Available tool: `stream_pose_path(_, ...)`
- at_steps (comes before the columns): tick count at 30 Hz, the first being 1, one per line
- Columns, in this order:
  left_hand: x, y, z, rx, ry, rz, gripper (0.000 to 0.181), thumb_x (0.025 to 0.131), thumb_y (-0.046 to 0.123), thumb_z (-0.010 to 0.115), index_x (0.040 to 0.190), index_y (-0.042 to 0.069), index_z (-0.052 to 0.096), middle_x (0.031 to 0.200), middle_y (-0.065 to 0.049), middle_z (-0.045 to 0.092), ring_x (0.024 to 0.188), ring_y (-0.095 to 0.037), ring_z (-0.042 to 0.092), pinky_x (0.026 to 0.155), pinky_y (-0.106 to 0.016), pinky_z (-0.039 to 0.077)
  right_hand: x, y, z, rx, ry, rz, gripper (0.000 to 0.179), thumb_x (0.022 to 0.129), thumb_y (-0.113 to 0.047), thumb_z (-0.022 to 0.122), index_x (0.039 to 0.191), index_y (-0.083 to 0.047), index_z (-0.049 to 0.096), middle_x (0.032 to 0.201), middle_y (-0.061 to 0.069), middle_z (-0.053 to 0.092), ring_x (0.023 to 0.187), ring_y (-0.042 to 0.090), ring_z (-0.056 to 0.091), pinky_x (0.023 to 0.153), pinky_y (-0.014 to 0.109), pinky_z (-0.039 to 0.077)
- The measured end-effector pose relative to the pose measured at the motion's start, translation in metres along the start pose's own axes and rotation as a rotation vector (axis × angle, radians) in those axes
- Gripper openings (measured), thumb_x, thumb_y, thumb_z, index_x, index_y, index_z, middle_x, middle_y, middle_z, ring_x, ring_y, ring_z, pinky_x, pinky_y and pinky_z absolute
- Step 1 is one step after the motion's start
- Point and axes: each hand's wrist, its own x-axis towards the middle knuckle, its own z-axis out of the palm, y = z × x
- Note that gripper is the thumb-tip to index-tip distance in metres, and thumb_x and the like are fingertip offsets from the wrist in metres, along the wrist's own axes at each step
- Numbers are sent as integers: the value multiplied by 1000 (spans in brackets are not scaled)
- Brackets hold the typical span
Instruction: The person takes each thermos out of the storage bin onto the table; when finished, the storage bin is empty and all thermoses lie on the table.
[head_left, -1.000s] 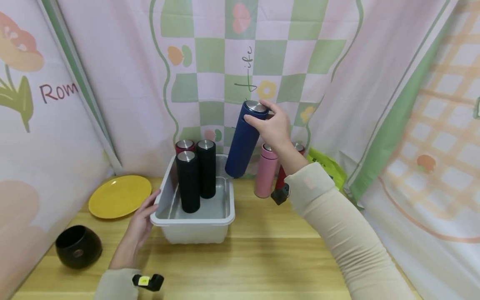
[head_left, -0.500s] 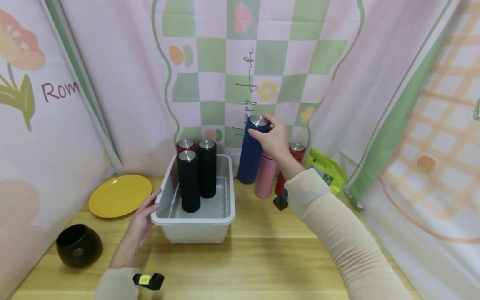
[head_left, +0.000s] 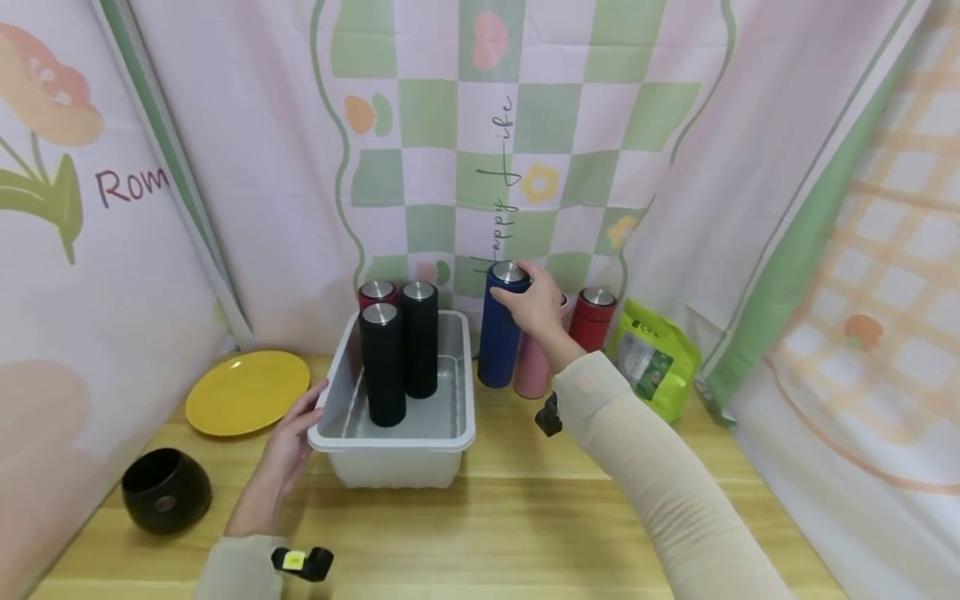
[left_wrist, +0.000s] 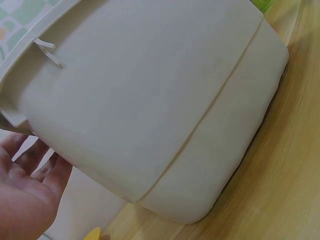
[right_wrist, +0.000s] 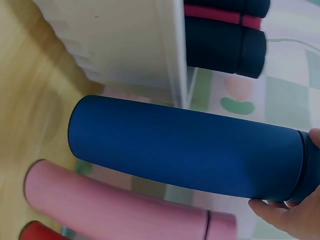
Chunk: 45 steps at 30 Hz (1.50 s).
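My right hand (head_left: 538, 308) grips a blue thermos bottle (head_left: 498, 337) by its upper end, near the steel-topped lid. The bottle is upright, right of the bin and beside a pink thermos bottle (head_left: 531, 367), partly hidden by the hand. I cannot tell whether its base touches the table. In the right wrist view the blue bottle (right_wrist: 185, 145) lies across the middle. My left hand (head_left: 288, 442) touches the left rim of a grey-white plastic bin (head_left: 397, 462), its fingers extended. Inside stand two black thermos bottles (head_left: 385, 367) and a mostly hidden dark red one (head_left: 377, 290).
A red thermos bottle (head_left: 592, 321) and a green-yellow packet (head_left: 660, 362) stand at the back right. On the left are a yellow plate (head_left: 247, 392) and a black round pot (head_left: 167, 492). A printed curtain (head_left: 427, 175) hangs behind the wooden table (head_left: 465, 542).
My right hand has lowered the blue bottle from a tilt above the bin's right rear to upright beside the pink bottle. My left hand stays at the bin's rim.
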Motion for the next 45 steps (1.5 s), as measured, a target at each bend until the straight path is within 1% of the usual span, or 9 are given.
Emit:
stream_pose_path(4,0,0,1,-11,7,3,55,104,10,36,156,8,19,159,-9,13,132,-19,25,101,-27,29,2,9,11,1,-5,7,68,84,-29,77,142,-7,49,140,16,50,127,32,43,103,43,32)
stream_pose_path(9,-1,-1,0,-5,8,14,55,104,10,37,156,9,20,158,-10,13,131,-18,27,102,-29,29,4,17,24,18,-7,12,69,85,-24,77,143,-3,47,139,20,48,128,33,43,105,41,32)
stream_pose_path(14,1,-2,0,0,19,8,54,104,11,38,156,12,23,158,-9,15,127,-16,30,100,-28,30,5,25,33,4,-8,28,68,85,-24,77,143,-4,48,139,20,49,127,33,44,104,40,33)
stream_pose_path(18,1,-2,0,-3,18,-4,55,104,12,39,156,12,23,159,-8,14,129,-18,27,102,-29,29,4,32,38,7,-2,37,68,85,-23,77,142,-2,48,139,21,48,127,34,43,104,40,33)
stream_pose_path(19,1,-2,1,-4,15,-2,55,104,11,39,156,10,22,159,-9,14,130,-19,26,103,-30,28,4,33,39,9,2,37,68,84,-23,77,142,-2,48,139,21,49,128,34,43,105,40,33)
stream_pose_path(25,1,-1,2,-6,20,-11,56,104,9,37,155,4,15,160,-8,12,137,-22,21,108,-36,22,6,37,44,14,13,33,68,84,-23,77,141,0,49,140,19,49,128,33,44,105,38,33)
stream_pose_path(30,2,-1,3,-7,25,-13,56,103,9,37,155,5,16,161,-7,12,139,-23,19,110,-38,20,8,38,45,-1,5,32,68,84,-24,77,142,-2,49,139,20,50,127,33,44,105,39,33)
stream_pose_path(38,2,-3,2,-9,32,-13,57,103,10,38,156,5,16,160,-8,13,137,-20,23,107,-33,26,9,37,45,-25,-19,42,68,84,-27,77,141,-2,49,139,20,49,128,34,43,105,41,32)
stream_pose_path(45,1,-4,2,5,24,10,56,103,12,39,156,7,19,160,-10,12,134,-19,26,106,-32,28,8,37,47,-35,-15,37,69,84,-28,77,141,-2,48,138,21,49,126,35,44,103,41,35)
